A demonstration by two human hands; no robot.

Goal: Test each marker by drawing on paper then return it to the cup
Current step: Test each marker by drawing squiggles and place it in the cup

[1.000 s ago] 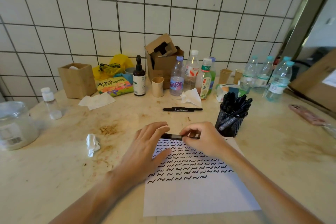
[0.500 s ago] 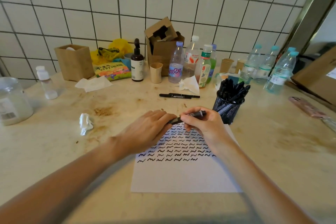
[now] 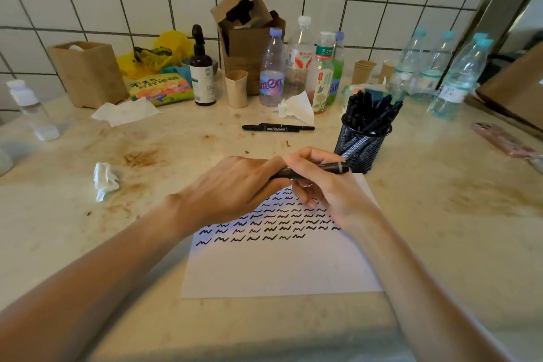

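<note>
Paper: a white sheet (image 3: 279, 270) lies flat on the stained counter (image 3: 88, 244) directly before the person, its near half blank, its far half lined with rows of black squiggles. The blank space sits closest, apparently left for tests yet to be drawn.

Left hand: the left hand (image 3: 232, 185) hovers over the sheet's far left part, fingers curled round one end of a black marker (image 3: 311, 170). Whether it grips the cap or the barrel cannot be told.

Right hand: the right hand (image 3: 320, 182) pinches the same marker between thumb and fingers, with its far end jutting toward the cup. Two hands on one pen suggests a cap being pulled off or pushed on; which of the two is unclear.

Marker in hand: held level above the top edge of the paper, just beside the cup, its tip not visible.

Cup: a black mesh cup (image 3: 361, 147) stands at the sheet's far right corner, packed with black markers, close enough for a short return by the right hand.

Spare marker: another capped marker (image 3: 277, 127) lies flat on the counter beyond the hands, apart from the cup, possibly set aside.

Backdrop: plastic bottles (image 3: 271, 67), a cardboard box (image 3: 249, 38) and crumpled tissue (image 3: 105, 181) crowd the tiled wall side.
</note>
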